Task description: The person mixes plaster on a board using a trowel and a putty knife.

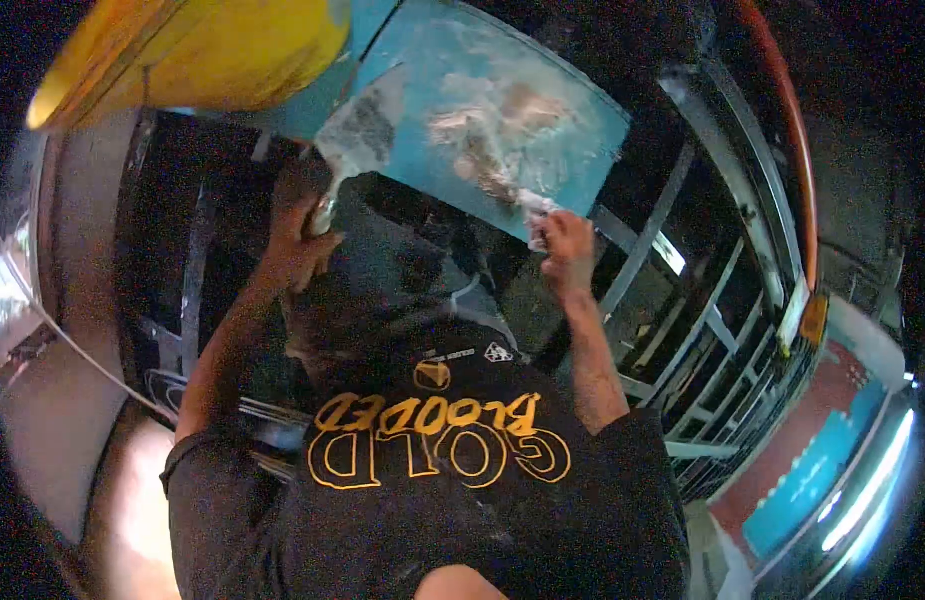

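My left hand [300, 235] is closed around the narrow lower end of a flat, grey paddle-shaped piece [362, 130] smeared with white. The piece widens upward and overlaps the left part of a light-blue panel [422, 100]. My right hand [569, 245] is closed at the panel's lower edge on a small white-coated piece [535, 208]; I cannot tell its exact kind. That piece reaches up onto the panel, by a patch of white and brownish smears [512, 125].
A large yellow curved part [212, 50] hangs at upper left. Metal racks [717, 330] stand on the right beside an orange pole [800, 170]. A red and blue panel [812, 465] is at lower right, and a pale cable [92, 365] crosses at left.
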Tool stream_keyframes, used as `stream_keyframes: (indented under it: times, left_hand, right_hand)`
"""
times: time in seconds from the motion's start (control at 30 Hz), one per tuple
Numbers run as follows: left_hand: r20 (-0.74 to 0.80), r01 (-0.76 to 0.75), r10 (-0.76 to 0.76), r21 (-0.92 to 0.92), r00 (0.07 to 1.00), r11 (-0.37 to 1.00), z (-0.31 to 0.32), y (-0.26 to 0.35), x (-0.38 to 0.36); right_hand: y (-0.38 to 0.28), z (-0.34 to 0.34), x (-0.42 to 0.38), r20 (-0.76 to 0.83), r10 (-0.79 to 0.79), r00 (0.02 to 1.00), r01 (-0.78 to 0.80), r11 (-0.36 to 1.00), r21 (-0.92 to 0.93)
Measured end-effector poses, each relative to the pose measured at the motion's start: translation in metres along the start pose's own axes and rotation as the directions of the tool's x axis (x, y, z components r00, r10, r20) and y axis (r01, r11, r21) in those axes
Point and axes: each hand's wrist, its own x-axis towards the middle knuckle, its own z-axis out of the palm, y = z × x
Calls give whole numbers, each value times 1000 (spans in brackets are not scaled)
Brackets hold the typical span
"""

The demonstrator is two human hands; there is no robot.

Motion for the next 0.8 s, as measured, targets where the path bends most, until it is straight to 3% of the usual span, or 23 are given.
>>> stream_keyframes:
  times: [0.1, 0.2, 0.3, 0.33, 0.4, 0.6, 0.7, 0.77, 0.8]
  left_hand:
    - [59, -35, 31, 60, 998, 998, -3, 33, -17]
    - [97, 16, -12, -38, 995, 999, -2, 25, -11]
    - [60, 81, -76, -86, 995, 993, 3, 27, -12]
    - [54, 30, -28, -34, 998, 999, 4, 30, -13]
    - [49, -76, 73, 67, 996, 995, 5, 36, -14]
    - [66, 25, -25, -1, 997, 1000, 5, 34, -10]
    - [35, 29, -28, -39, 999, 999, 5, 28, -9]
    - [21, 76, -76, -25, 997, 997, 3, 24, -9]
    - [17, 103, -103, -19, 995, 994, 4, 22, -9]
  right_hand:
    - [-35, -9, -11, 65, 43, 997, -44, 999, 20]
    - [-45, 7, -22, 90, 57, 994, -54, 998, -40]
    - [-60, 12, -18, 65, 26, 998, -20, 996, -92]
    - [-64, 14, -16, 61, 13, 998, -6, 994, -113]
    - [-67, 30, -14, 27, 19, 999, -16, 995, -100]
    - [-60, 55, 34, -107, 113, 988, -132, 972, -192]
    - [-35, 48, 72, -107, 234, 966, -248, 957, -153]
    - [-15, 35, 97, -348, 169, 922, -192, 981, -33]
    - [-4, 25, 106, -285, 171, 943, -179, 984, -4]
